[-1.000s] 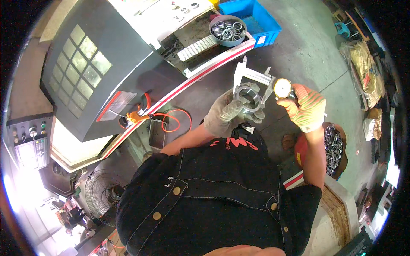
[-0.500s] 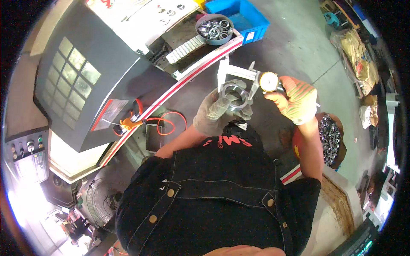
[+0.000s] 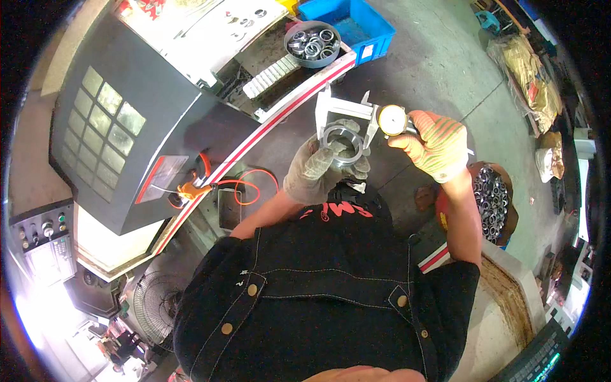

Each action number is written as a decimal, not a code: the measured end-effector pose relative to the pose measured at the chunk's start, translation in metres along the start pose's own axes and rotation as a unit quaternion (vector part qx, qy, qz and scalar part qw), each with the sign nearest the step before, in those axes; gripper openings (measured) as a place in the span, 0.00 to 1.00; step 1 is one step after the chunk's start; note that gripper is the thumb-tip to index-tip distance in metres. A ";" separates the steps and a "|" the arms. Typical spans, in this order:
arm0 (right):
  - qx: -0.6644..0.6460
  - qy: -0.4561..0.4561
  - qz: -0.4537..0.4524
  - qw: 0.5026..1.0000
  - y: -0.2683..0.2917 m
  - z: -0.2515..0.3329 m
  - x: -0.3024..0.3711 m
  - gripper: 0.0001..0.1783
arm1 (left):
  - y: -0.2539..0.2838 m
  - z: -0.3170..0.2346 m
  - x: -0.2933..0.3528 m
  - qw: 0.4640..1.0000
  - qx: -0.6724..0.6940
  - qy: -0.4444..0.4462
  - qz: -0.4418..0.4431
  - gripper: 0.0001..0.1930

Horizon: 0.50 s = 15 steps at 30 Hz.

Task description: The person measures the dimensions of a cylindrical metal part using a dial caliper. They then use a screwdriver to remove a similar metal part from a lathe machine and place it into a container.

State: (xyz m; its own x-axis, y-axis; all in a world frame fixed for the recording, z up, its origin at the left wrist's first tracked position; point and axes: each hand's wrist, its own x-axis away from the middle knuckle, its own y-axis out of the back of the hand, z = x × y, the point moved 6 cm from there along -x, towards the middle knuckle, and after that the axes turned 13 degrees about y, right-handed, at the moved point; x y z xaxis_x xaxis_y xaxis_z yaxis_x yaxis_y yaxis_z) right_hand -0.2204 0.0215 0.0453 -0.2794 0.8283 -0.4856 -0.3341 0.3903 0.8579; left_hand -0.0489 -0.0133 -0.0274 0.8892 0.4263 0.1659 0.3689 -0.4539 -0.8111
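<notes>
My left hand (image 3: 312, 170), in a grey work glove, is closed around a shiny metal ring (image 3: 326, 135) and holds it up in front of my chest. In my right hand (image 3: 440, 145), gloved in orange and green stripes, is a dial caliper (image 3: 347, 108) with a round white-faced dial. The caliper's jaws straddle the ring, one at its left side and the other at its right. Whether both jaws touch the metal I cannot tell. My right fingers wrap the caliper just beside the dial.
A grey round tub (image 3: 312, 62) of metal rings stands at the machine's edge beside a blue crate (image 3: 375, 48). More rings fill a container (image 3: 490, 204) by my right forearm. An orange air gun (image 3: 191, 190) with a coiled hose hangs at left, above a fan (image 3: 156, 302).
The caliper jaws have closed in around the ring, with the sliding jaw nearer its right side. Both hands have shifted slightly left in view.
</notes>
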 end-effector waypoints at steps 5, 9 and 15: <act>-0.008 0.001 -0.005 1.000 -0.001 -0.001 0.000 0.26 | 0.002 0.001 -0.001 1.000 -0.018 -0.001 -0.021 0.32; 0.020 0.009 0.043 0.999 -0.003 -0.002 -0.006 0.26 | 0.007 0.002 -0.006 1.000 0.001 -0.003 -0.022 0.31; 0.066 -0.006 0.143 0.987 -0.004 -0.003 -0.024 0.28 | 0.014 0.001 -0.012 0.998 0.067 -0.004 -0.014 0.28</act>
State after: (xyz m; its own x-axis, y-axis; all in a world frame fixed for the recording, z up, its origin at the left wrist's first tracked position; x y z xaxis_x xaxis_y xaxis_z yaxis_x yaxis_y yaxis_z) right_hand -0.2154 -0.0011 0.0525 -0.3343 0.9169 -0.2180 -0.1228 0.1870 0.9747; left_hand -0.0543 -0.0237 -0.0419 0.8769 0.4436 0.1850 0.3532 -0.3338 -0.8740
